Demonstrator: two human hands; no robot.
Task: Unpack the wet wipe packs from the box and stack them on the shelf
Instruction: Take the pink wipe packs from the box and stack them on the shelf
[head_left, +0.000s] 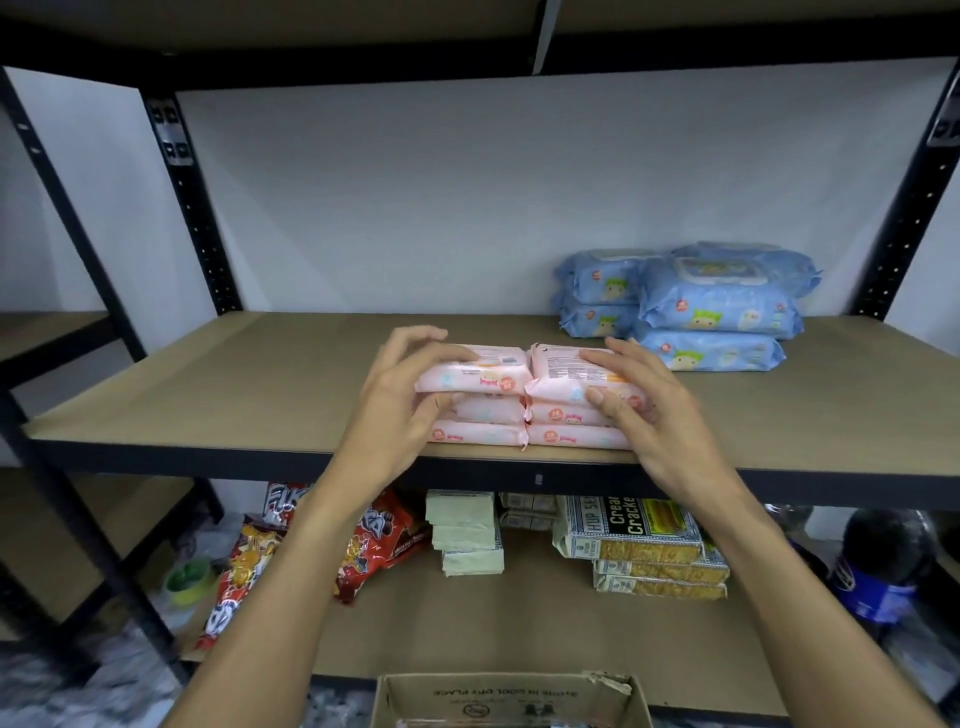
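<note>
Two side-by-side stacks of pink wet wipe packs (485, 400) sit at the front edge of the brown shelf (234, 395), each three packs high. My left hand (400, 400) clasps the left stack's side, fingers over the top pack and thumb on the front. My right hand (639, 400) clasps the right stack (566, 374) the same way. The open cardboard box (509, 699) stands below at the frame's bottom edge; its contents are mostly out of view.
Blue wipe packs (711, 306) are stacked at the shelf's back right. On the lower shelf lie red snack bags (374, 545), pale green packets (467, 535), cracker packs (644, 545) and a dark bottle (883, 566). Black uprights (192, 202) frame the shelf.
</note>
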